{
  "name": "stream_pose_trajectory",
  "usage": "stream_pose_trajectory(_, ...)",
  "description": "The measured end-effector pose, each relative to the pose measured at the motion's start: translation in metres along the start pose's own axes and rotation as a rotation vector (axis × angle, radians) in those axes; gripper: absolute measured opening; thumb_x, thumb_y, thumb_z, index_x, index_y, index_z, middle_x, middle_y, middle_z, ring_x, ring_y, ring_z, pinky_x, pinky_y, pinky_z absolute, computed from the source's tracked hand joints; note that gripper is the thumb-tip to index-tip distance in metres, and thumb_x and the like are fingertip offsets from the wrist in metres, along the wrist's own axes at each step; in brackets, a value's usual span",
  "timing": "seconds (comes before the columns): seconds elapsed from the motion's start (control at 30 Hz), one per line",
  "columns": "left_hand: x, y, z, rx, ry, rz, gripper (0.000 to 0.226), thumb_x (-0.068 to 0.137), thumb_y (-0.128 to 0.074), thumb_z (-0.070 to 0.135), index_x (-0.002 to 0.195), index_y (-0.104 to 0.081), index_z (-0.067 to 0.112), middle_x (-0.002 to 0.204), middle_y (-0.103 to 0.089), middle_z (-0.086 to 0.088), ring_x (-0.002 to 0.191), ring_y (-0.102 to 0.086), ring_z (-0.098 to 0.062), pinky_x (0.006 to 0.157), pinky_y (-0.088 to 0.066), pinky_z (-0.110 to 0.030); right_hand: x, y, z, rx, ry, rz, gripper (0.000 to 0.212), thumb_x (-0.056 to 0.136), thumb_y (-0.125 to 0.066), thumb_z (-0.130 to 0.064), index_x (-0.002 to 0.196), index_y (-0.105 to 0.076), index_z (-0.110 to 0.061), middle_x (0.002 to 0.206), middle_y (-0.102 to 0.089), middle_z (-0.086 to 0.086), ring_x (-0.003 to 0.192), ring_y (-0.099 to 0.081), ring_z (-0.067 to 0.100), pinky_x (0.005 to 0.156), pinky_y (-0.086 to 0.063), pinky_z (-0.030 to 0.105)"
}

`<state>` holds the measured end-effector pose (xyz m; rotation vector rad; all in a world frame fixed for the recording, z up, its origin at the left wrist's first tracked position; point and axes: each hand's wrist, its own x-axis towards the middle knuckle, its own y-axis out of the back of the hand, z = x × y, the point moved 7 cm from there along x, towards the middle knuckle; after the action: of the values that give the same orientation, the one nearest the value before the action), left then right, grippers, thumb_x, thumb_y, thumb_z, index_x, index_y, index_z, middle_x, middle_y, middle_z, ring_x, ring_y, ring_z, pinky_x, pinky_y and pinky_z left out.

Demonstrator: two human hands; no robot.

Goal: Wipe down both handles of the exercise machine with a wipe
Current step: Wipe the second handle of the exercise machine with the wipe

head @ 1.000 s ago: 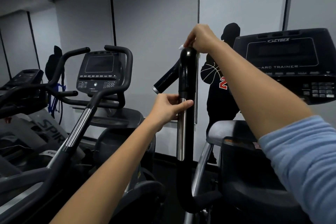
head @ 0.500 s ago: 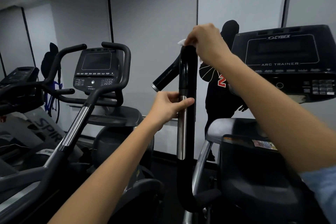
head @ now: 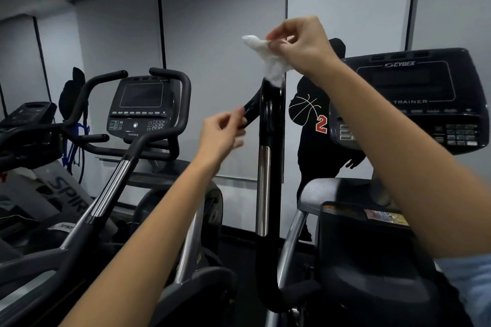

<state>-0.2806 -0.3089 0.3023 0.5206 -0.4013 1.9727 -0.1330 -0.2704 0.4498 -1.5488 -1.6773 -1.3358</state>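
A black upright handle [head: 270, 119] with a chrome strip stands in the middle of the view. My right hand [head: 300, 44] is above its top and pinches a crumpled white wipe [head: 265, 57], whose lower end hangs down to the handle's tip. My left hand [head: 221, 135] hovers just left of the handle, blurred, fingers loosely curled and holding nothing. The machine's console [head: 414, 98], marked Cybex, sits to the right. The machine's other handle is not in view.
Another trainer with a console [head: 140, 106] and curved black handlebars [head: 170, 114] stands to the left. A mirror wall behind shows a reflected person in a black hoodie [head: 316, 125]. The machine's dark housing [head: 366, 260] fills the lower right.
My right hand has lifted the wipe off the handle's top. My left hand has let go of the handle and moved up and left of it.
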Motion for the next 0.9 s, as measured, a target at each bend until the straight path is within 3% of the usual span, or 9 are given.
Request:
stream_pose_trajectory(0.17,0.013,0.006,0.045,-0.296,-0.135,-0.057,0.046,0.089,-0.054,0.035,0.126,-0.044,0.012,0.125,-0.056,-0.008,0.11,-0.06,-0.021,0.088,-0.055,-0.035,-0.024,-0.021,-0.008,0.259,-0.187,-0.278,0.008,0.081,-0.068,-0.004,0.083,-0.068,-0.012,0.073,-0.063,0.001,0.056,-0.059,0.005,0.054,-0.049,0.017)
stream_pose_trajectory(0.23,0.015,0.003,0.055,-0.379,-0.131,-0.135,0.044,0.085,-0.056,0.033,0.123,-0.049,0.011,0.111,-0.065,-0.005,0.098,-0.067,-0.016,0.078,-0.058,-0.032,-0.03,-0.03,-0.006,0.326,-0.222,-0.296,0.008,0.081,-0.067,-0.003,0.082,-0.068,-0.011,0.073,-0.065,0.004,0.054,-0.06,0.006,0.053,-0.049,0.018)
stream_pose_trajectory(0.37,0.018,0.005,0.055,-0.321,-0.153,-0.143,0.009,0.093,-0.053,0.011,0.098,-0.06,0.012,0.079,-0.072,0.005,0.07,-0.069,-0.007,0.059,-0.056,-0.021,-0.039,-0.038,0.002,0.357,-0.207,-0.223,0.008,0.079,-0.068,-0.001,0.086,-0.068,-0.006,0.071,-0.063,0.005,0.055,-0.058,0.008,0.057,-0.05,0.018)
stream_pose_trajectory(0.43,0.021,0.012,0.05,-0.267,-0.164,-0.064,0.007,0.088,-0.06,0.006,0.091,-0.06,0.013,0.072,-0.072,0.007,0.067,-0.068,-0.006,0.058,-0.055,-0.019,-0.044,-0.03,0.006,0.133,-0.101,-0.055,0.011,0.082,-0.064,-0.004,0.091,-0.069,-0.007,0.077,-0.064,0.003,0.066,-0.059,0.011,0.064,-0.05,0.022)
stream_pose_trajectory(0.53,0.032,0.032,0.041,-0.123,-0.166,0.151,0.017,0.084,-0.066,0.004,0.082,-0.053,0.014,0.078,-0.064,0.0,0.07,-0.065,-0.01,0.056,-0.055,-0.017,-0.072,-0.024,0.001,-0.347,0.124,0.132,0.026,0.087,-0.05,-0.004,0.11,-0.064,-0.005,0.111,-0.062,0.01,0.104,-0.054,0.024,0.087,-0.044,0.031)
stream_pose_trajectory(0.63,0.05,0.046,0.035,0.116,-0.224,0.322,0.018,0.084,-0.066,0.002,0.076,-0.053,0.011,0.081,-0.059,-0.005,0.079,-0.065,-0.019,0.062,-0.058,-0.022,-0.099,-0.04,0.008,-0.573,0.227,0.124,0.035,0.089,-0.049,-0.006,0.124,-0.054,-0.001,0.135,-0.049,0.013,0.12,-0.044,0.032,0.097,-0.042,0.035)
stream_pose_trajectory(0.73,0.067,0.036,0.043,0.272,-0.328,0.364,0.012,0.084,-0.064,0.001,0.09,-0.062,0.011,0.09,-0.063,-0.002,0.092,-0.066,-0.019,0.077,-0.058,-0.029,-0.105,-0.055,0.02,-0.683,0.184,0.015,0.045,0.094,-0.046,-0.016,0.136,-0.041,-0.001,0.146,-0.037,0.015,0.129,-0.04,0.032,0.107,-0.035,0.034)
stream_pose_trajectory(0.8,0.075,0.016,0.053,0.237,-0.409,0.305,0.028,0.082,-0.068,0.003,0.106,-0.057,0.011,0.095,-0.061,0.002,0.089,-0.064,-0.011,0.081,-0.056,-0.024,-0.101,-0.057,0.021,-0.713,0.165,-0.022,0.046,0.095,-0.043,-0.017,0.137,-0.039,0.0,0.147,-0.036,0.016,0.127,-0.043,0.031,0.104,-0.039,0.034)
stream_pose_trajectory(0.9,0.085,-0.022,0.064,0.211,-0.474,0.142,0.04,0.081,-0.067,-0.002,0.116,-0.054,0.011,0.095,-0.064,0.002,0.081,-0.062,0.002,0.078,-0.053,-0.015,-0.094,-0.055,0.013,-0.795,0.17,-0.015,0.034,0.093,-0.041,-0.013,0.122,-0.051,0.001,0.14,-0.044,0.018,0.107,-0.055,0.03,0.081,-0.047,0.031)
